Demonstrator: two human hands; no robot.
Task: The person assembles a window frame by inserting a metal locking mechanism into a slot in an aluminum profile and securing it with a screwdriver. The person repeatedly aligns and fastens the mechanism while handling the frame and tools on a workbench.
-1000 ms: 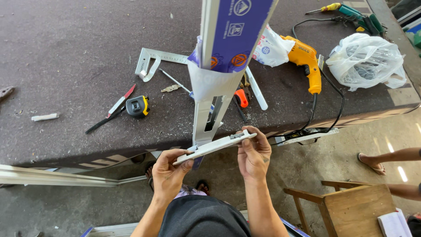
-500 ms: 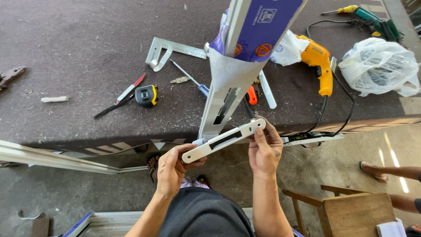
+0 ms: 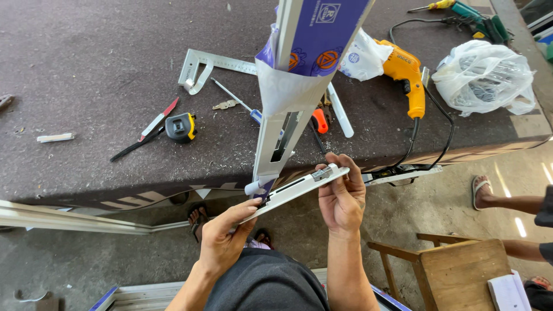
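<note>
A long white lock plate is held slantwise in front of the worktop's near edge, its upper end to the right. The right hand is closed round that upper end, fingers curled over a small metal fitting there. The left hand pinches the lower end between thumb and fingers. The plate sits against the foot of a white aluminium profile that stands tilted up from the hands, its upper part wrapped in purple and white film.

Behind it on the dark worktop lie a yellow drill with its black cord, a white plastic bag, a steel square, a yellow tape measure, a red-handled knife and a screwdriver. To the right, on the floor, stand a wooden stool and another person's sandalled foot.
</note>
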